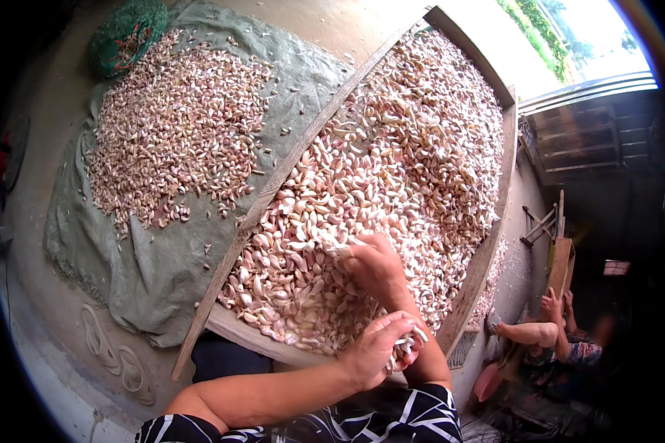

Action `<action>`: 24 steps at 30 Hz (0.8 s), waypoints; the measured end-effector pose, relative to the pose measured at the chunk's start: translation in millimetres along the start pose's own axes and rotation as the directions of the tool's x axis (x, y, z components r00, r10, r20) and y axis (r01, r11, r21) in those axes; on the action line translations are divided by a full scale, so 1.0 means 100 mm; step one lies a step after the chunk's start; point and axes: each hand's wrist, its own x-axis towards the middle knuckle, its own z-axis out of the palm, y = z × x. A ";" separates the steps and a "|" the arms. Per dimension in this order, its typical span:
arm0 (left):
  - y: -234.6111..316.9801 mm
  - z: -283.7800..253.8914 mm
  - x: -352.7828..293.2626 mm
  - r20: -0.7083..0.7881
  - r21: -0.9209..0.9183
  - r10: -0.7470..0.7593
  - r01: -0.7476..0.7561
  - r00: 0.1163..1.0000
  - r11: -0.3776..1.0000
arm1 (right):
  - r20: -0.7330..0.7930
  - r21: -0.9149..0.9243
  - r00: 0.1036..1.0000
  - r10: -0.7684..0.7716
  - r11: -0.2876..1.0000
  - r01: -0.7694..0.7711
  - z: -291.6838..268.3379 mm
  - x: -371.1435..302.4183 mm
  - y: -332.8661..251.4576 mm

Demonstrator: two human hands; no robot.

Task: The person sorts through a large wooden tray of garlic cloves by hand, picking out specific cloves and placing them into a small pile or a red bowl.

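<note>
A wooden-framed tray [262,199] lies before me, heaped with loose garlic cloves [332,177] in white and pinkish skins. My left hand [377,348] is closed round a small bunch of garlic cloves, some of which poke out between thumb and fingers, over the tray's near edge. Beyond it, with the forearm passing behind the left hand, my right hand [377,269] is down on the heap. Its thumb and fingers come together at a pale clove, though the back of the hand hides part of the grip.
Left of the tray, more cloves [177,125] are spread on a grey-green sheet [155,266], with a green net bag [128,37] at its far corner. Sandals [100,336] lie on the floor. At right, another person [554,340] sits by a wooden board [561,262].
</note>
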 end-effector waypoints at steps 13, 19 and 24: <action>0.03 0.00 -0.03 0.039 0.055 -0.037 0.035 0.999 0.998 | -0.049 -0.296 0.987 -0.155 0.946 0.134 -0.19 0.50 0.37; 0.16 0.05 -0.08 0.026 -0.014 0.043 -0.043 0.999 0.999 | -0.182 -0.406 0.981 -0.064 0.914 -0.016 0.10 1.57 0.84; 0.22 0.07 -0.08 0.018 -0.048 0.131 -0.130 0.991 0.990 | -0.053 -0.576 0.995 0.082 0.811 -0.098 0.17 1.96 1.01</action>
